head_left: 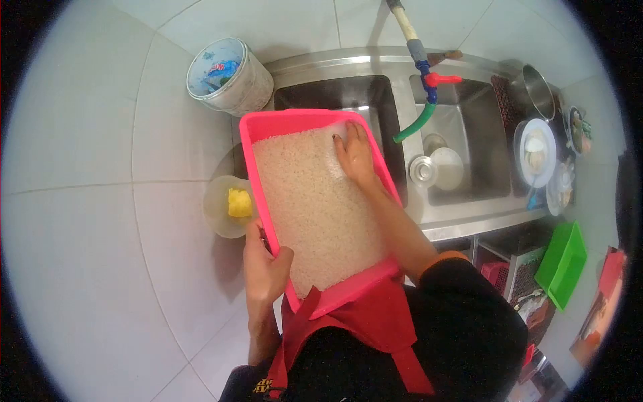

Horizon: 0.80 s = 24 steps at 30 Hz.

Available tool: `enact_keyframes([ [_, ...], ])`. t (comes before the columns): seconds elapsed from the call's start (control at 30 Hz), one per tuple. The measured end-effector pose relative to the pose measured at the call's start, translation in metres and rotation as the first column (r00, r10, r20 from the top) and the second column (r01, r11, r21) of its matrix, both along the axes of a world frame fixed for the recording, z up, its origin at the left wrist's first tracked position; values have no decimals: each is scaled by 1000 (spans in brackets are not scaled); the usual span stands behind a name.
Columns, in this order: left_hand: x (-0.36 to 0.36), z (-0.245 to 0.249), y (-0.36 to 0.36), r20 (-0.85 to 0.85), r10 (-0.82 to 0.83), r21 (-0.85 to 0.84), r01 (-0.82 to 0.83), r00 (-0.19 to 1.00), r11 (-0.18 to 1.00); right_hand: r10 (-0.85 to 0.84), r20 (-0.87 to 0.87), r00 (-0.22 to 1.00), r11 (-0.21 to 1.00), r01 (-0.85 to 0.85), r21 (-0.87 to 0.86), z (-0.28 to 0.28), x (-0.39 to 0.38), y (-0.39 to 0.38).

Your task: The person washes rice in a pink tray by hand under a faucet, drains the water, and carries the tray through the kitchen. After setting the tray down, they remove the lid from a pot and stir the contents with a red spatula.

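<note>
Red apron cloth (372, 321) is lying against the near edge of the pink tub (365, 285), before the sink (462, 219). Left hand (268, 264) is pinching its left rim, ideally firmly, keeping the pale grains (315, 208) level; near the far right corner, the right hand (355, 155) is resting loosely spread, best kept light.

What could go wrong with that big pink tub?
The pink tub might tip, because the left hand grips one side while the right hand is inside it. Then the pale grains could spill, maybe into the left sink basin just beyond the tub's far end.
</note>
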<state>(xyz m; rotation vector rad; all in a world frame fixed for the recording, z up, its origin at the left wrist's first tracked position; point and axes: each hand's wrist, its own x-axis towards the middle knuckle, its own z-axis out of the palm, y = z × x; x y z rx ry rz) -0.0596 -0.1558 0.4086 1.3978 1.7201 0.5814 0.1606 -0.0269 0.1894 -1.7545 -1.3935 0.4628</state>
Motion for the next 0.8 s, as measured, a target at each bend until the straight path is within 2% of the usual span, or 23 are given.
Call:
enact_keyframes([
  [0.07, 2, 0, 1, 38, -2, 4, 2, 999, 1000, -24, 7, 1000, 1000, 24, -12, -3, 1, 0],
  [0.2, 7, 3, 1, -2, -6, -21, 6, 1000, 1000, -19, -6, 1000, 1000, 19, 4, -3, 3, 0],
  [0.4, 14, 3, 2, 31, -26, 54, 24, 999, 998, -29, -80, 996, 999, 26, -35, 1, 5, -2],
  [0.6, 18, 6, 2, 8, -32, 19, 32, 999, 999, -38, -75, 997, 999, 39, 16, -3, 7, -2],
  [0.8, 25, 7, 3, 79, -17, 70, 11, 997, 997, -55, -97, 994, 998, 53, -22, -1, 7, -2],
])
